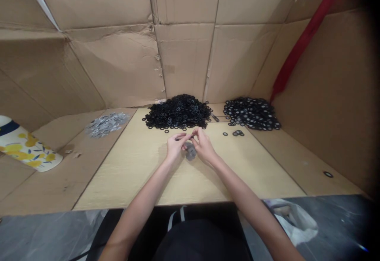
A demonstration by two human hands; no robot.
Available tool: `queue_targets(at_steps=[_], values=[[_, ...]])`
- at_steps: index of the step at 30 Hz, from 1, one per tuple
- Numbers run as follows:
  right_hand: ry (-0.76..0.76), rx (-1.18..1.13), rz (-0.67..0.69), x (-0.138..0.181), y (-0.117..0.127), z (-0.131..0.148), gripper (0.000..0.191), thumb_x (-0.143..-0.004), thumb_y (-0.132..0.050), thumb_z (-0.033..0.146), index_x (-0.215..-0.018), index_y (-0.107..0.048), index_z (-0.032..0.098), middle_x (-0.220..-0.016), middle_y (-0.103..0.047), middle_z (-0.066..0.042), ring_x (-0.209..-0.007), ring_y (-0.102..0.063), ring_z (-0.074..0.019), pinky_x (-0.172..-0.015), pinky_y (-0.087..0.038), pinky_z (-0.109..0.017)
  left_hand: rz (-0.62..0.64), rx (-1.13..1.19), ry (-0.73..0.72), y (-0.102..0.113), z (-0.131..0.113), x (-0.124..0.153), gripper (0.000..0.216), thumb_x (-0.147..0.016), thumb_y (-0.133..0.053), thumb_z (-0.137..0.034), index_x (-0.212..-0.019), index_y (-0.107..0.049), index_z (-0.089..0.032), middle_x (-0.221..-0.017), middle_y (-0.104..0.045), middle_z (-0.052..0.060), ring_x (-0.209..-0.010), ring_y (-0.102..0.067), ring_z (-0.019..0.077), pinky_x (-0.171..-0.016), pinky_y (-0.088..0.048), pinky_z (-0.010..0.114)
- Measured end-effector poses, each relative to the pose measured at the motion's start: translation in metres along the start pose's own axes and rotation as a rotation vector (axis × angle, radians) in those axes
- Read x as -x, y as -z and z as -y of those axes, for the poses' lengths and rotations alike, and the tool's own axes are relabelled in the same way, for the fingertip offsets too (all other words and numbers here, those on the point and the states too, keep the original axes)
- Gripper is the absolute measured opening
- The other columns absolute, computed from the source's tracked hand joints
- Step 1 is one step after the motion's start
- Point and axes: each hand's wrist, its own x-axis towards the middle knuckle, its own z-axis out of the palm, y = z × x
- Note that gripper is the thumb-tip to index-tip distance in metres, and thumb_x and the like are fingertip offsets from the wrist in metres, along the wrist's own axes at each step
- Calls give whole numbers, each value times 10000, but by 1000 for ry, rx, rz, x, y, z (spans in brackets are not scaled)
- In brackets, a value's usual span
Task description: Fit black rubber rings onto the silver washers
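Note:
Close together over the middle of the board, my left hand [175, 144] and my right hand [202, 144] meet at the fingertips. Dark ring edges show in the fingers of my left hand, which is closed on a black ring [178, 139]. My right thumb and finger pinch at the same spot; what lies between them is too small to make out. Just below the hands sits a small group of grey discs [190, 153]. Beyond the fingertips rises a large heap of black rings [179, 112].
Silvery discs [107, 124] form a pile at left, near a flowered bottle [28, 146]. At right is a heap of black rings with pale centres [252, 113]; a few rings [238, 133] lie before it. A lone ring [328, 174] lies far right. Cardboard walls [187, 63] enclose the table.

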Motion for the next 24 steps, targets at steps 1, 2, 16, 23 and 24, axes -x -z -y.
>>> queue_targets(at_steps=[1, 2, 16, 23, 24], values=[[31, 41, 19, 1, 0, 1, 114, -761, -397, 144, -861, -400, 198, -875, -516, -62, -846, -507, -184, -722, -411, -314, 10, -12, 31, 0, 2, 0, 425, -524, -741, -358, -831, -644, -80, -649, -626, 57, -368, -444, 40, -359, -301, 185], [54, 73, 35, 2, -1, 1, 133, -761, -378, 125, -871, -407, 194, -890, -513, -72, -870, -500, -191, -737, -412, -321, 23, -17, 61, -1, 3, -1, 423, -519, -744, -361, -816, -649, -76, -616, -614, 49, -363, -433, 38, -352, -290, 181], [4, 18, 1, 2, -5, -2, 169, -790, -404, 178, -956, -427, 202, -935, -527, -83, -884, -508, -200, -770, -415, -342, 223, 517, 491, 2, -9, -2, 83, -715, -566, -83, -755, -635, -105, -634, -551, 17, -346, -295, -29, -247, -189, 58], [-305, 256, -230, -19, 39, -56, 198, -759, -409, 154, -915, -531, 160, -887, -595, -109, -850, -542, -218, -774, -402, -342, 28, 649, 515, 0, -10, -4, 120, -769, -434, -77, -716, -534, -117, -808, -579, 102, -653, -579, 93, -523, -510, 143], [-393, 329, -236, -19, 49, -67, 213, -749, -402, 133, -894, -558, 145, -871, -601, -127, -857, -543, -234, -779, -397, -351, 3, 659, 510, 0, -9, -5, 138, -752, -415, -40, -736, -527, -117, -812, -575, 100, -684, -586, 103, -564, -523, 163]])
